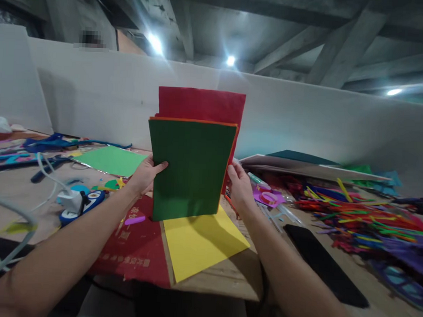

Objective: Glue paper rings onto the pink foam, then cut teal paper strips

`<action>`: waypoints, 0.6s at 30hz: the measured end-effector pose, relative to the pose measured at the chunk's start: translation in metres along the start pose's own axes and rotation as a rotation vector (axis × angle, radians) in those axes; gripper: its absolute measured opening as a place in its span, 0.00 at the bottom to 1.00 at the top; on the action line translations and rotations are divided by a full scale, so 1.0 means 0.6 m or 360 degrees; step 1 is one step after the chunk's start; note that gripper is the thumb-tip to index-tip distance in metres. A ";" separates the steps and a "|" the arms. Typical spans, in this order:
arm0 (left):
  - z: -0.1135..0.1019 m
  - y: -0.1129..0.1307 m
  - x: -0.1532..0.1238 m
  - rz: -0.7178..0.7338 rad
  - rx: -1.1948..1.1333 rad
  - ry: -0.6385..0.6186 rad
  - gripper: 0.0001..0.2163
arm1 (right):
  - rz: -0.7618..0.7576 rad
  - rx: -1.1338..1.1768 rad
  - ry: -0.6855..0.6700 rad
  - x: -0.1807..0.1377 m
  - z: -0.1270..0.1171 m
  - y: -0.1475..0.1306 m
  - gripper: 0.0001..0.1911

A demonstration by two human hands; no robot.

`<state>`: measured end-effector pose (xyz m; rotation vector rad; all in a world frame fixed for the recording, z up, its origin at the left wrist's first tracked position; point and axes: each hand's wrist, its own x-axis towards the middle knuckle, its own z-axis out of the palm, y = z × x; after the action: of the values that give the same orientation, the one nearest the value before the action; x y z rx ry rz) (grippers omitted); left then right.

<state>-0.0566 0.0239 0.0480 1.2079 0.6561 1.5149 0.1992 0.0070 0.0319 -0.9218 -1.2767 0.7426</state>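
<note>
From my remote seat I had a handful of sheets raised over the yellow sheet (207,252), above its far edge: a dark green sheet (192,169) in front, an orange sheet (195,121) showing as a thin line behind it, and a red sheet (202,102) rising higher at the back. My left hand (144,174) was clamped on the stack's left edge, thumb across the green face; its other fingers were hidden behind. The thumb and fingers of my right hand (242,188) were pinched on the red sheet's right edge; I could not tell whether they also caught the green. Good handling, I judged, called for a light, level pinch on both sides, without bending the paper, and for squaring the edges, since the red stood proud at top and right. The dark green sheet's long axis ran nearly upright, one short edge toward the ceiling, the other toward the yellow sheet; I could not tell if they touched. Its broad face was turned to me.
</note>
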 end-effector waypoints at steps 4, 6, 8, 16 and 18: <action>0.002 0.003 0.000 0.0005 -0.0005 -0.0085 0.22 | -0.0190 0.0001 0.0222 0.016 -0.003 -0.034 0.20; 0.001 0.003 0.000 0.0000 -0.0015 -0.0103 0.22 | -0.0232 0.0027 0.0248 0.017 -0.001 -0.046 0.17; -0.003 0.001 0.001 -0.0015 -0.0030 -0.0066 0.20 | -0.0266 0.0013 0.0264 0.015 0.001 -0.052 0.14; -0.013 -0.007 0.000 -0.0137 -0.0086 -0.0086 0.20 | -0.0298 -0.0119 0.0251 0.002 -0.001 -0.045 0.11; -0.016 -0.007 -0.002 -0.0169 -0.0077 -0.0065 0.20 | -0.0355 -0.0210 0.0367 0.005 -0.007 -0.044 0.12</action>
<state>-0.0638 0.0258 0.0410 1.1470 0.6429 1.4067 0.2030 -0.0032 0.0565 -0.9242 -1.2096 0.3695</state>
